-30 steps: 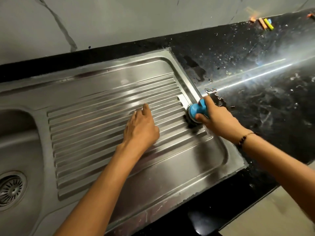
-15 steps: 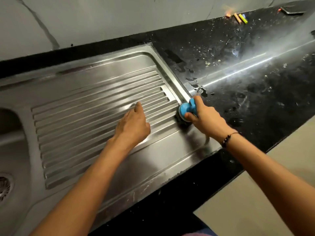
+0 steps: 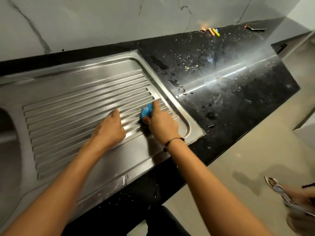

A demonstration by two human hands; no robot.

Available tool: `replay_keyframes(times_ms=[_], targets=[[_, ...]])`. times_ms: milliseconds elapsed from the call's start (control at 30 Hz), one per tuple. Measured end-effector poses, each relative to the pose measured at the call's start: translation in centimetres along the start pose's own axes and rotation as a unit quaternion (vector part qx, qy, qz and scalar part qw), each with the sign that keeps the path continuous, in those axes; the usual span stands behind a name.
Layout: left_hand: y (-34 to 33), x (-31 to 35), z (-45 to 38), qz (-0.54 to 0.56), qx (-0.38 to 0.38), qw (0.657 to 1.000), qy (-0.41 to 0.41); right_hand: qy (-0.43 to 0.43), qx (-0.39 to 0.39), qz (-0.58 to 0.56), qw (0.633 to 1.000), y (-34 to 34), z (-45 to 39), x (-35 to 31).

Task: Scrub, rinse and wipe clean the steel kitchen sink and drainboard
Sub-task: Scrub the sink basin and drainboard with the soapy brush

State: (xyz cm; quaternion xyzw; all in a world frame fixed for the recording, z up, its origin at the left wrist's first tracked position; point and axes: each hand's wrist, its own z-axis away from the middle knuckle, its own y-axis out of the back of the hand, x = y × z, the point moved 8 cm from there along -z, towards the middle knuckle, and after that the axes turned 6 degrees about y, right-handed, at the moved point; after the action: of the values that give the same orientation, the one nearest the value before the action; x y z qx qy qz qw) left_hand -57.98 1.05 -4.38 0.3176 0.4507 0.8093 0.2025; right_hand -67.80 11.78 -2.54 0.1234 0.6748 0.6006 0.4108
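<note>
Drainboard (image 3: pixel 71 106) of ribbed steel: left hand (image 3: pixel 109 128) presses flat, right hand (image 3: pixel 162 123) grips a round blue scrubber (image 3: pixel 147 112).

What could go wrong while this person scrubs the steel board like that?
The right hand grips the blue scrubber close to the left hand resting on the ribbed drainboard, so a hard stroke might scrape those fingers. The black counter beside it is wet and flecked with bits, which could wash back onto the scrubbed steel.
</note>
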Motion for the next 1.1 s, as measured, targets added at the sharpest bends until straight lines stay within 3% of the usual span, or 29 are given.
replay_keyframes(times_ms=[200,467,667,833,1100], targets=[[0.3,-0.6,0.7,0.014,0.016,0.999,0.047,-0.008,-0.014,-0.057,0.998,0.3,-5.8,-2.6],[-0.2,-2.5,3.1,0.066,0.071,0.989,0.116,0.091,-0.016,-0.060,0.994,-2.1,2.3,-5.7],[1.7,-6.6,7.0,0.151,0.124,0.967,0.162,0.068,-0.065,-0.201,0.975,-3.2,3.6,-9.7],[4.2,-14.0,10.7,0.176,0.162,0.950,0.200,0.122,-0.103,-0.195,0.968,-5.9,4.5,-16.4],[7.4,-30.3,18.7,0.180,0.175,0.937,0.241,0.225,-0.125,-0.128,0.958,-12.0,9.6,-34.6]])
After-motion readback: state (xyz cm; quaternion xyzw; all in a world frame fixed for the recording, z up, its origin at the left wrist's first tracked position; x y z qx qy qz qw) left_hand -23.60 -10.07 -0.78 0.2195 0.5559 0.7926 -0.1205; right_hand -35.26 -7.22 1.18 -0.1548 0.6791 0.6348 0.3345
